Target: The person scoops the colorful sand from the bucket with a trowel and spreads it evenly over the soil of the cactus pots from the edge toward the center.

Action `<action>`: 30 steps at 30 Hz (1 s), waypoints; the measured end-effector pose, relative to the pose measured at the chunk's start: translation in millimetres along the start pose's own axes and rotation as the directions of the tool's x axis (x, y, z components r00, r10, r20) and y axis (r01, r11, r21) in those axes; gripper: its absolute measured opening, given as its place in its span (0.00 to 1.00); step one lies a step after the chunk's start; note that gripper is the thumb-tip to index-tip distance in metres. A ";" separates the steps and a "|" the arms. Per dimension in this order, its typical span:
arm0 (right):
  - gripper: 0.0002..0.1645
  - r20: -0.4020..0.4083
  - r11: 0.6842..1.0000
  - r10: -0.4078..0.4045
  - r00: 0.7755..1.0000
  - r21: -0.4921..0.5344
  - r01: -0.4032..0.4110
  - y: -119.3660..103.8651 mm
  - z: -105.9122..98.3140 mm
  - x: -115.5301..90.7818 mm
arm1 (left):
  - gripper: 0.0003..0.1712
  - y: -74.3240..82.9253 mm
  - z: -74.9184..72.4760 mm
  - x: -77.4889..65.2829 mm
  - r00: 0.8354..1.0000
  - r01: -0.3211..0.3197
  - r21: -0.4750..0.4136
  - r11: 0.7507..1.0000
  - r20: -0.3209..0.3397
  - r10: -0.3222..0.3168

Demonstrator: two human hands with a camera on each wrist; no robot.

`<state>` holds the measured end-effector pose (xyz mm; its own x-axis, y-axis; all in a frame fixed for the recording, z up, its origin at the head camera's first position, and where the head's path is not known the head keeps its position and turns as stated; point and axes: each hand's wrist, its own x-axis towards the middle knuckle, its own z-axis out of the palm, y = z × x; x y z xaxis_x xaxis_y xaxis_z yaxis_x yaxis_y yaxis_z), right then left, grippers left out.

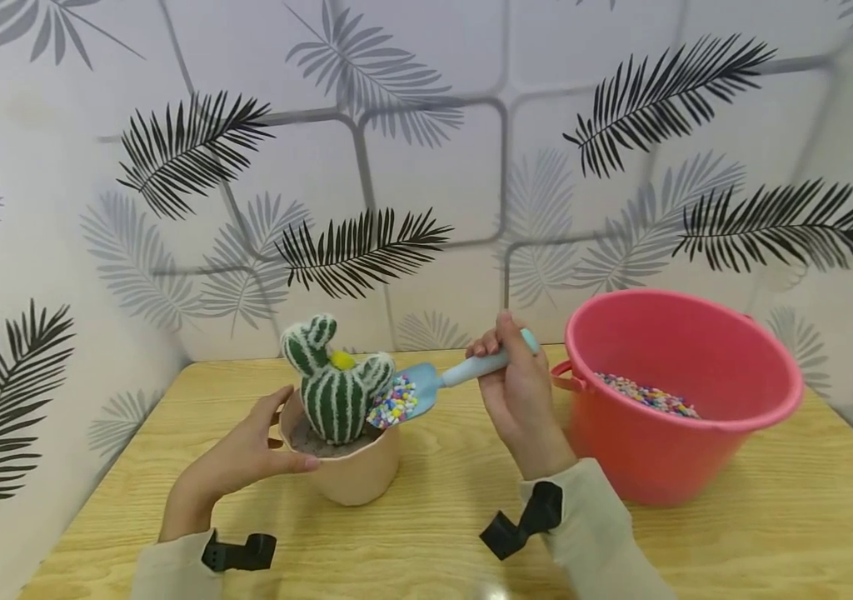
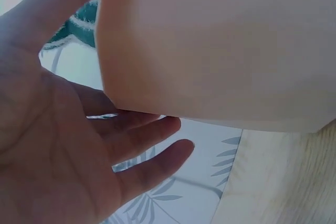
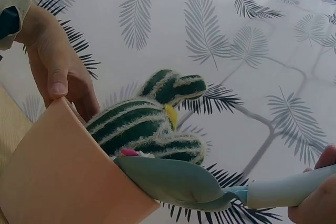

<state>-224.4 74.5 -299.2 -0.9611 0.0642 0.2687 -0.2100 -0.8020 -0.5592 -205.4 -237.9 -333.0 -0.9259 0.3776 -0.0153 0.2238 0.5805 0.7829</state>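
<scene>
A green knitted cactus (image 1: 335, 402) with white stripes and a yellow flower stands in a peach flower pot (image 1: 361, 477) with grey filling. My left hand (image 1: 246, 454) holds the pot's left side, its thumb at the front rim and its fingers farther back; the left wrist view shows the fingers (image 2: 142, 135) against the pot wall. My right hand (image 1: 520, 387) grips the pale handle of a light blue trowel (image 1: 425, 385). Small multicoloured pebbles (image 1: 395, 403) lie on its blade, which is at the pot's right rim beside the cactus.
A large pink bucket (image 1: 651, 467) stands to the right of my right hand, with multicoloured pebbles (image 1: 647, 395) inside. All of it rests on a light wooden table (image 1: 441, 517). Behind rises a leaf-patterned backdrop (image 1: 441, 183).
</scene>
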 end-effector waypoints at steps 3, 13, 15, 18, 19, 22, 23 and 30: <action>0.22 0.030 0.999 -0.008 1.000 -0.031 0.009 2.1 4.7 -1.3 | 0.61 -3.0 -1.0 -1.0 1.000 -0.001 -0.007 1.000 0.005 0.002; 0.20 -0.034 0.999 -0.009 0.999 -0.031 0.008 7.8 8.1 -4.1 | 0.62 -4.1 1.7 -4.8 1.000 0.021 0.003 1.000 0.015 -0.021; 0.20 -0.036 0.999 -0.017 0.999 -0.033 0.016 8.6 9.7 -4.9 | 0.62 -3.3 1.9 -4.3 1.000 0.017 0.007 1.000 0.013 -0.017; 0.19 -0.038 0.999 -0.030 0.999 -0.040 0.029 9.0 12.1 -6.0 | 0.62 -1.9 1.6 -3.4 1.000 -0.001 0.018 1.000 0.008 0.000; 0.19 -0.038 0.999 -0.033 0.999 -0.041 0.031 8.9 12.7 -6.3 | 0.62 -1.3 1.5 -3.1 1.000 -0.006 0.019 1.000 0.007 0.006; 0.20 -0.024 0.999 -0.033 0.999 -0.037 0.032 7.7 13.0 -7.1 | 0.62 0.2 0.9 -2.6 1.000 -0.016 0.026 1.000 0.005 0.016; 0.20 -0.016 0.999 -0.033 0.999 -0.039 0.032 7.1 13.1 -7.3 | 0.62 0.7 0.6 -2.4 1.000 -0.016 0.026 1.000 0.006 0.016; 0.21 0.037 0.994 -0.073 0.997 -0.078 0.076 0.1 14.1 -7.3 | 0.63 2.2 0.0 0.1 1.000 -0.006 0.037 0.999 0.011 0.006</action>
<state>-214.8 65.5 -290.2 -0.9359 0.1007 0.3375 -0.2954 -0.7464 -0.5964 -205.0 -236.6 -331.2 -0.9212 0.3888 -0.0177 0.2404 0.6042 0.7597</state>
